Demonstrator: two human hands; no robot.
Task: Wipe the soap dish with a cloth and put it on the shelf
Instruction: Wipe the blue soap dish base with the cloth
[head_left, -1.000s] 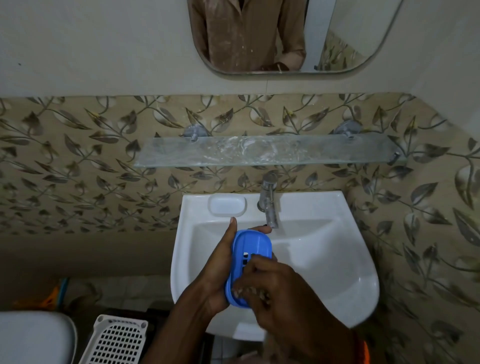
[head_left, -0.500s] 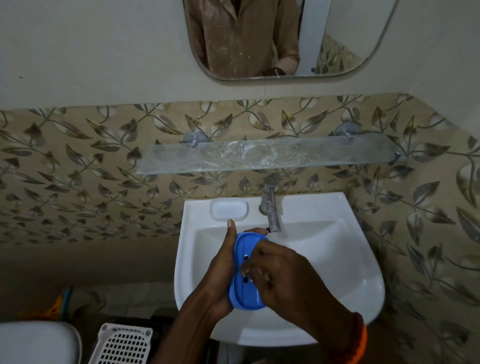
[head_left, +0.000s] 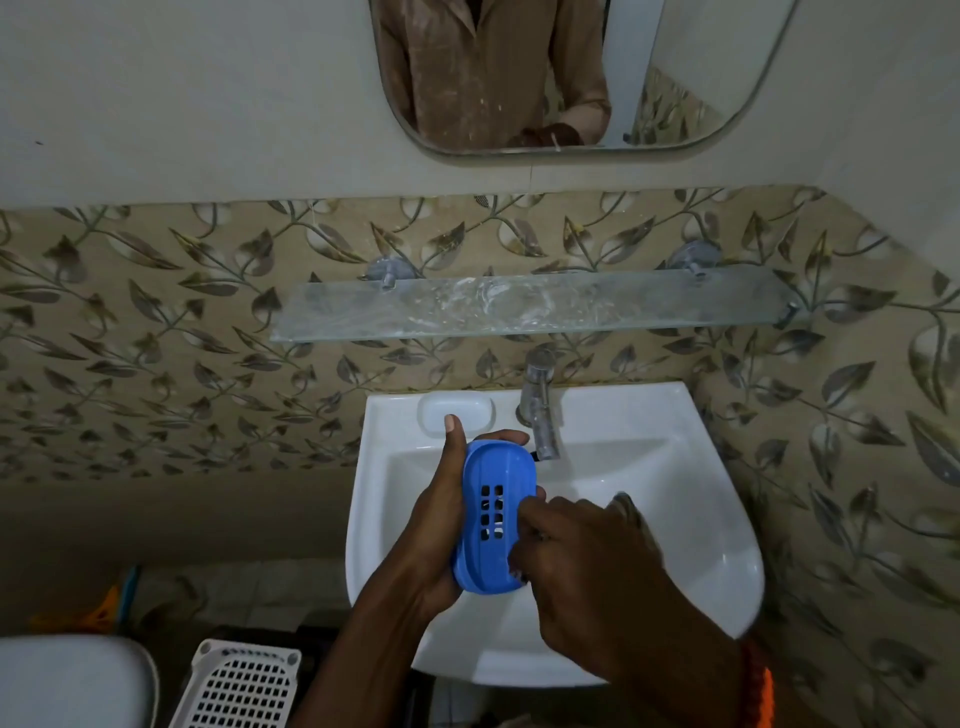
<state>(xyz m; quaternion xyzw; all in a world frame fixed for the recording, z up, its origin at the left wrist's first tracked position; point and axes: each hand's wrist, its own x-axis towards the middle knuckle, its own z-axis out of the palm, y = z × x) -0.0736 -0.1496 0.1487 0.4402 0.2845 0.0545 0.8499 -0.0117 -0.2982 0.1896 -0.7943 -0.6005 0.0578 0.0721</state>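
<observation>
Soap dish (head_left: 493, 514), blue, slotted: gripped upright in left hand (head_left: 441, 525) over white basin (head_left: 675, 519); right hand (head_left: 582, 561), fingers curled, pressing its lower edge. Glass shelf (head_left: 519, 306) above.

Glass shelf (head_left: 524, 306), centre of frame: top surface bare along its whole length, open from the front. Two wall brackets (head_left: 387, 273) at its rear edge. Tap (head_left: 540, 410) stands below the shelf, just right of the blue soap dish (head_left: 496, 519), partly blocking the straight path upward. Mirror (head_left: 571, 78) at upper centre hangs well above the shelf. White basin (head_left: 675, 493) open at right.
</observation>
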